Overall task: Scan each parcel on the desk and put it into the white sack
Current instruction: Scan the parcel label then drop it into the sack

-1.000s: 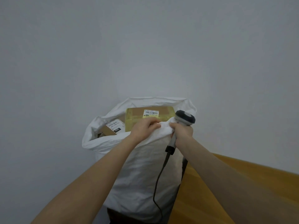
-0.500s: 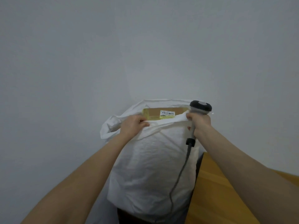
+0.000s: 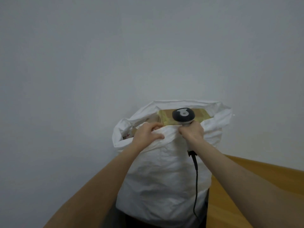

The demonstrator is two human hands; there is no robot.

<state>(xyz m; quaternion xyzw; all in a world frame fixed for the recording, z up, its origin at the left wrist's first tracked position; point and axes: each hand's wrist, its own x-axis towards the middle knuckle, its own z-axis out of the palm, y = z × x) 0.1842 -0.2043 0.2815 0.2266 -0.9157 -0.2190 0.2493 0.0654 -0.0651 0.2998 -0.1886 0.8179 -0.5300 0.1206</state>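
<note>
The white sack [image 3: 161, 175] stands in front of me against a pale wall, its mouth wide. Inside it a cardboard parcel [image 3: 201, 114] wrapped in yellow tape lies near the top, and other parcels [image 3: 144, 121] show at the left of the mouth. My left hand [image 3: 146, 134] grips the near rim of the sack, fingers curled over the edge. My right hand [image 3: 191, 132] holds the grey barcode scanner [image 3: 183, 115] by its handle and also pinches the rim beside the left hand. The scanner's head hides the parcel's label.
The wooden desk [image 3: 233, 198] runs along the lower right, touching the sack's side. The scanner's black cable [image 3: 196, 181] hangs down the front of the sack. A dark base shows under the sack at the bottom edge.
My hands have moved closer together on the sack's near rim. The scanner head now sits over the taped parcel and covers its label. My view has shifted.
</note>
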